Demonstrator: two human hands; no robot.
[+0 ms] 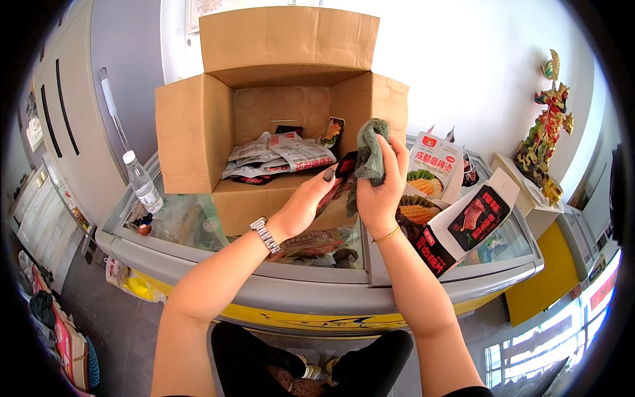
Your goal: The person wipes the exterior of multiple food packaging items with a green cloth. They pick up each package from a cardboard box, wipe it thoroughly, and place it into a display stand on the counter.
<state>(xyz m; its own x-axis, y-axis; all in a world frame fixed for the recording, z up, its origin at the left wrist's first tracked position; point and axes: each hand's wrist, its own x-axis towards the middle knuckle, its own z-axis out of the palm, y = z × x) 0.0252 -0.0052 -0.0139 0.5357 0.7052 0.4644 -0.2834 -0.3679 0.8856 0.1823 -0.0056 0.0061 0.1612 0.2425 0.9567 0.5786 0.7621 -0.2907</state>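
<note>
My left hand [303, 201] grips a dark food packet [328, 197] with red print, held tilted in front of the box. A green-grey cloth [371, 154] is bunched in my right hand [384, 191], against the packet's right side. The cloth and my fingers hide part of the packet. Just beyond both hands is an open cardboard box [186, 134] with its flaps spread. Inside it lies a loose pile of silver-white packets [283, 153], some dark ones among them. One packet with a food picture [333, 131] leans in the box's right corner.
The box stands on a glass-topped chest freezer [317, 288]. To the right are a printed white food pouch [434, 164] and a tilted black-and-white carton [466, 223]. A water bottle [144, 183] stands at left. A painted figurine [548, 119] occupies a side stand.
</note>
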